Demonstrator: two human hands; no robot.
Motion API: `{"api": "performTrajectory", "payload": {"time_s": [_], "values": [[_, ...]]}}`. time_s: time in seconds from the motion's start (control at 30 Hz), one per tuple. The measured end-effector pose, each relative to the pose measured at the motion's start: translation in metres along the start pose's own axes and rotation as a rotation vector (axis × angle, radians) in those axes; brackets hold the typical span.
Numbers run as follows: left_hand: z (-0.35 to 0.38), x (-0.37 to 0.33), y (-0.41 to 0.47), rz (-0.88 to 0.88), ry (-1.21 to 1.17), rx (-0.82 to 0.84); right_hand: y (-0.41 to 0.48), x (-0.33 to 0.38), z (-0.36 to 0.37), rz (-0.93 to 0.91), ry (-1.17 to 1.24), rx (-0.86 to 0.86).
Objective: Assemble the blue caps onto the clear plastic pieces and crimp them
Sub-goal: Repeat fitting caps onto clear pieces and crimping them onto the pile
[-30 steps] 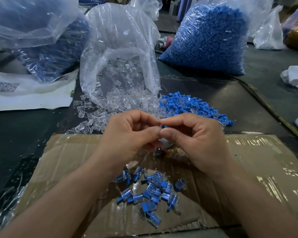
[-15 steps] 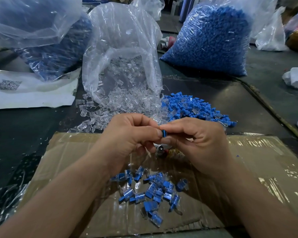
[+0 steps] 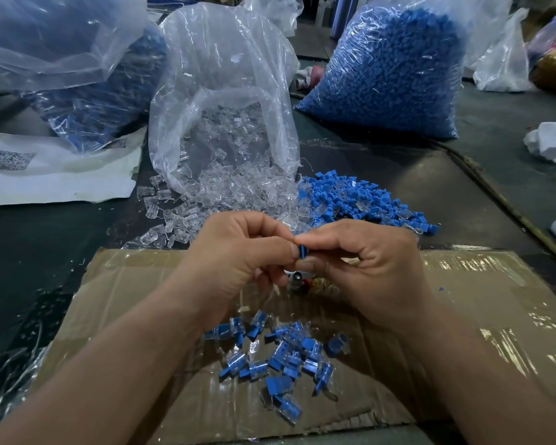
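While my left hand point(image 3: 238, 255) and right hand point(image 3: 369, 271) are pinching one blue cap point(image 3: 301, 252), I am apparently seating it; firm crimping pending.

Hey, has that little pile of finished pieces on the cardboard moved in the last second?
No. The pile of finished pieces lies in the same spot on the cardboard.

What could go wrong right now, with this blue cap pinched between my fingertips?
The blue cap is only pinched between the left hand and right hand, so it might slip into the assembled pieces on the cardboard below. The loose caps and clear pieces overlap, inviting mix-ups.
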State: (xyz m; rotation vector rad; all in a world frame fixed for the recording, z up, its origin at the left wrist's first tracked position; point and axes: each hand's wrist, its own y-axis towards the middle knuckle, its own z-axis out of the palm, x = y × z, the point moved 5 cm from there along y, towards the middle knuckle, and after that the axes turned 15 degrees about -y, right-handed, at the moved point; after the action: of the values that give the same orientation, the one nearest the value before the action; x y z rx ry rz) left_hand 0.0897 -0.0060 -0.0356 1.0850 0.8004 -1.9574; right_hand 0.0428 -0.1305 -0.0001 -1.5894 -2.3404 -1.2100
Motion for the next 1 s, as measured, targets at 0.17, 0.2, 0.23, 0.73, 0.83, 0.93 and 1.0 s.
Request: {"api": "performTrajectory", "payload": {"time_s": [0.17, 0.2, 0.23, 0.73, 0.83, 0.93, 1.0], "values": [[0.000, -0.003, -0.001, 0.015, -0.035, -0.020, 0.000, -0.020, -0.013, 0.240, -0.012, 0.232], [0.000, -0.003, -0.001, 0.022, -0.050, -0.034, -0.002, -0.028, -0.017, 0.298, -0.065, 0.300], [-0.001, -0.004, -0.001, 0.031, -0.058, -0.046, -0.004, -0.035, -0.021, 0.348, -0.133, 0.375], [-0.006, -0.007, 0.000, 0.054, -0.114, -0.118, -0.016, -0.051, -0.014, 0.337, -0.629, 0.787], [-0.006, -0.008, 0.000, 0.060, -0.113, -0.113, -0.010, -0.045, -0.009, 0.269, -0.771, 0.668], [-0.006, -0.008, 0.001, 0.067, -0.123, -0.117, -0.008, -0.043, -0.005, 0.237, -0.854, 0.599], [-0.007, -0.008, 0.001, 0.068, -0.133, -0.118, -0.009, -0.045, -0.005, 0.242, -0.850, 0.586]]}}
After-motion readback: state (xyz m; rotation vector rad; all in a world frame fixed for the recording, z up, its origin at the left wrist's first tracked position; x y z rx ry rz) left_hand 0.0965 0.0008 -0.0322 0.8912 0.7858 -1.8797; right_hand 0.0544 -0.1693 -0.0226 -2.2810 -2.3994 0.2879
